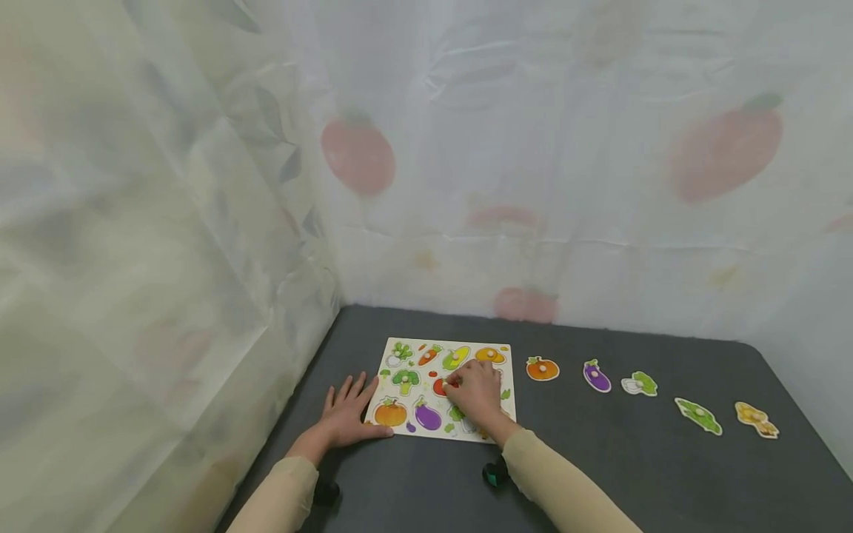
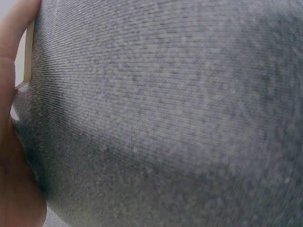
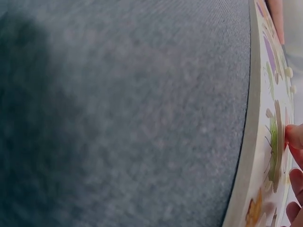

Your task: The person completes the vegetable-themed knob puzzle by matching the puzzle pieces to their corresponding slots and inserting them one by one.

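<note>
A white vegetable puzzle board lies flat on the dark table. My left hand rests at its left edge with fingers spread, the thumb along the lower left corner; in the left wrist view only part of that hand shows. Reaching over the board, my right hand pinches the red tomato piece between thumb and finger. That hand covers part of the board's right side. Broccoli, pumpkin and eggplant pictures show near the tomato.
Right of the board lie loose pieces: a pumpkin, an eggplant, a green-and-white vegetable, a green pod-like piece and a yellowish-brown knobbly piece. Printed curtains stand behind and at the sides.
</note>
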Tool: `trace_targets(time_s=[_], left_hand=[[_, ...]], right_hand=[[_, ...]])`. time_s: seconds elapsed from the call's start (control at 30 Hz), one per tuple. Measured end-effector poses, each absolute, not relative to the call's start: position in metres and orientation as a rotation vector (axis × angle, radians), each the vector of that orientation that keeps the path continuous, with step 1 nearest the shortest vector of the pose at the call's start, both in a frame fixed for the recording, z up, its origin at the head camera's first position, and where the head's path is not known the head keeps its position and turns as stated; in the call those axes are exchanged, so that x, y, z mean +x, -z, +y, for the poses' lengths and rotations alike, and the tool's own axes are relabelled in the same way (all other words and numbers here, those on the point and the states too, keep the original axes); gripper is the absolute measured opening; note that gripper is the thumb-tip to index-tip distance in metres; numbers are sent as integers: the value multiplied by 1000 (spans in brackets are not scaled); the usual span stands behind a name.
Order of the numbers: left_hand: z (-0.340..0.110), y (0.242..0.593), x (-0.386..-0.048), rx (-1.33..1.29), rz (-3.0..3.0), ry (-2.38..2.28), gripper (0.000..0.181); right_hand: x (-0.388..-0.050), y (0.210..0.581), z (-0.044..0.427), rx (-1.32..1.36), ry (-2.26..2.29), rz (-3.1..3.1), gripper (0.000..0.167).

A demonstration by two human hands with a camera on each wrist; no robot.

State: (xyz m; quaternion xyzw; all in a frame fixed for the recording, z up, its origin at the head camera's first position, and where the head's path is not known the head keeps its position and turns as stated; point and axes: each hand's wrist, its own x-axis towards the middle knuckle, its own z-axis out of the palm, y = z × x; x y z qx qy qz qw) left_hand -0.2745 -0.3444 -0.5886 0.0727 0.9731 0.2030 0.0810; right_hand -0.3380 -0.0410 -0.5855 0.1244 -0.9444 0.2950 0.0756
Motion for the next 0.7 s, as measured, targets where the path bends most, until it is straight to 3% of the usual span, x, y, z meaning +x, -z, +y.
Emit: trace_targets(time_s=[0.7], left_hand=[[-344,585,-272,273,2915,-633,122]], right_hand=[[-339,574,-21,470,-995,-2795,18]])
